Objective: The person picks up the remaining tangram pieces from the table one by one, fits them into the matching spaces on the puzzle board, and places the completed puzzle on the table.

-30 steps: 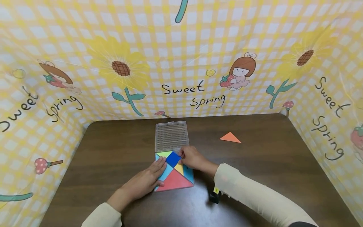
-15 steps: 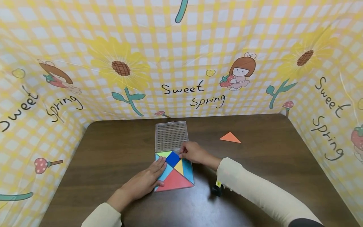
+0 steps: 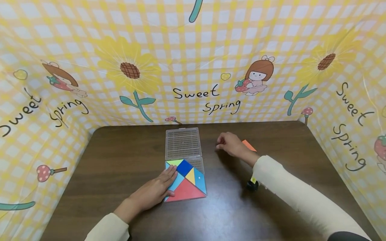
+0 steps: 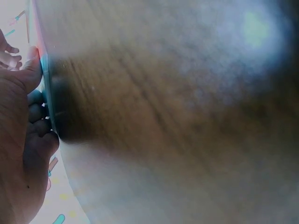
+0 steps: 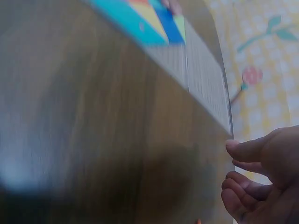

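Note:
My left hand (image 3: 157, 186) rests on the left side of a square clear tangram case, its fingers straight over the pieces. Inside lie a red triangle (image 3: 187, 190), a dark blue square (image 3: 184, 168), a yellow triangle (image 3: 190, 176), a light green triangle (image 3: 175, 162) and light blue pieces (image 3: 199, 179). The upper right corner of the case shows its patterned bottom (image 3: 197, 163). Raised over the table, my right hand (image 3: 230, 144) has loosely bent fingers and holds nothing. Behind it, an orange triangle (image 3: 249, 146) is partly hidden by the wrist.
The patterned lid (image 3: 183, 143) lies open behind the case, joined along its edge. Both stand on a brown wooden table (image 3: 129, 147). A yellow checked cloth (image 3: 193, 67) surrounds the table at the back and sides.
My right hand has left the case's upper right corner and moved right and back, towards the orange triangle. My left hand has stayed on the pieces.

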`<act>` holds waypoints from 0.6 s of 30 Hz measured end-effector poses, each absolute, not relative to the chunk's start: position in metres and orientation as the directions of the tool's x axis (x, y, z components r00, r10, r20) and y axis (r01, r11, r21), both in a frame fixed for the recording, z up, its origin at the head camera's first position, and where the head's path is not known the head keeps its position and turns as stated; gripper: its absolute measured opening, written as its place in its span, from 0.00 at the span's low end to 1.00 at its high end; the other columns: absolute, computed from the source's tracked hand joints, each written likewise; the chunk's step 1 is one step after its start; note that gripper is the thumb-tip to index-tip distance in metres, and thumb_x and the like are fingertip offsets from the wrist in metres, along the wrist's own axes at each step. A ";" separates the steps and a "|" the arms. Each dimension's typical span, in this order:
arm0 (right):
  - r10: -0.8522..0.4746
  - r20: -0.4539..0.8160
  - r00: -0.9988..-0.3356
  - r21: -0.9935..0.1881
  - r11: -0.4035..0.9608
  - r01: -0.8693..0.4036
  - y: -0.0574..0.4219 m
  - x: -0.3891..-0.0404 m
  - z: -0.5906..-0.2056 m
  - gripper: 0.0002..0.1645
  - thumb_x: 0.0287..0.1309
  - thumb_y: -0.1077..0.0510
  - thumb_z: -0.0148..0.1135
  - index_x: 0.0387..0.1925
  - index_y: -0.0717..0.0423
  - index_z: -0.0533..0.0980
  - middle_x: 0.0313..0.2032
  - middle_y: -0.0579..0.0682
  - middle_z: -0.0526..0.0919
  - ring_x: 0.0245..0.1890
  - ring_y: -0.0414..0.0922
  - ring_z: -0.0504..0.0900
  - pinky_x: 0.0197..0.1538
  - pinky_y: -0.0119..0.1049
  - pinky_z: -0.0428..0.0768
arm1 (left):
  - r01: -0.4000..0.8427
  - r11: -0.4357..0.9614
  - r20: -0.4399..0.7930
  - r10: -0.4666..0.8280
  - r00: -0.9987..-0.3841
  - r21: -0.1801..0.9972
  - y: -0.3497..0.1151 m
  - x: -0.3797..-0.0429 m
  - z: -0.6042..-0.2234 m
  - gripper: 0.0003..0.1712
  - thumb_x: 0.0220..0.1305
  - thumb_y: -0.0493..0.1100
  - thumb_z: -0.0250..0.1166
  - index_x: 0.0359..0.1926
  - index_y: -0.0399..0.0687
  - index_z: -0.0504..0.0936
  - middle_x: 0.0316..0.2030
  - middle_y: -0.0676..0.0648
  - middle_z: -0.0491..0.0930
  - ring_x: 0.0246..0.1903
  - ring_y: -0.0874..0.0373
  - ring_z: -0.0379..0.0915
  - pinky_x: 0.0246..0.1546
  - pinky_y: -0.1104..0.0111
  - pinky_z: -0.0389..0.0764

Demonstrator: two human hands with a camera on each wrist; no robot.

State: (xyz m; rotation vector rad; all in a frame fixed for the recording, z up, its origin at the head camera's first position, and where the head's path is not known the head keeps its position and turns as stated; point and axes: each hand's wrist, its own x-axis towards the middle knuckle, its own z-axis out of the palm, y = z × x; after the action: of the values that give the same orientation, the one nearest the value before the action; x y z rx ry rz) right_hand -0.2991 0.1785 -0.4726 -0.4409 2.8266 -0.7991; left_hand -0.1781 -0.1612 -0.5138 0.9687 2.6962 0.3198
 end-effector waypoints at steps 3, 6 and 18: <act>-0.301 -0.084 -0.950 -0.502 0.836 -0.220 0.197 -0.305 -0.470 0.13 0.58 0.57 0.67 0.42 0.60 0.76 0.42 0.56 0.79 0.44 0.51 0.77 0.49 0.45 0.77 | 0.587 0.755 -0.167 0.645 -0.746 0.294 -0.161 -0.178 -0.513 0.43 0.68 0.66 0.49 0.75 0.50 0.50 0.76 0.51 0.41 0.76 0.55 0.35 0.70 0.57 0.58; -0.277 -0.072 -0.958 -0.484 0.850 -0.209 0.211 -0.309 -0.471 0.15 0.57 0.57 0.68 0.43 0.62 0.76 0.42 0.59 0.79 0.45 0.53 0.76 0.50 0.46 0.77 | 0.590 0.753 -0.163 0.647 -0.745 0.292 -0.161 -0.178 -0.513 0.43 0.69 0.65 0.49 0.75 0.50 0.50 0.76 0.50 0.41 0.76 0.55 0.35 0.70 0.57 0.57; -0.258 -0.059 -0.964 -0.400 0.891 -0.214 0.240 -0.315 -0.473 0.23 0.57 0.57 0.68 0.50 0.63 0.74 0.49 0.63 0.76 0.51 0.60 0.73 0.54 0.53 0.74 | 0.596 0.752 -0.158 0.649 -0.744 0.283 -0.161 -0.178 -0.513 0.43 0.69 0.65 0.50 0.75 0.50 0.50 0.76 0.50 0.42 0.76 0.54 0.36 0.71 0.57 0.55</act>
State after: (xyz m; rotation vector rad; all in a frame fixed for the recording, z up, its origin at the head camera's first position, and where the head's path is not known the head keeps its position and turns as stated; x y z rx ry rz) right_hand -0.3150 0.2398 -0.4725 -0.3692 2.9470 -0.6042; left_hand -0.1777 -0.1608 -0.5133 0.9777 2.7044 0.3138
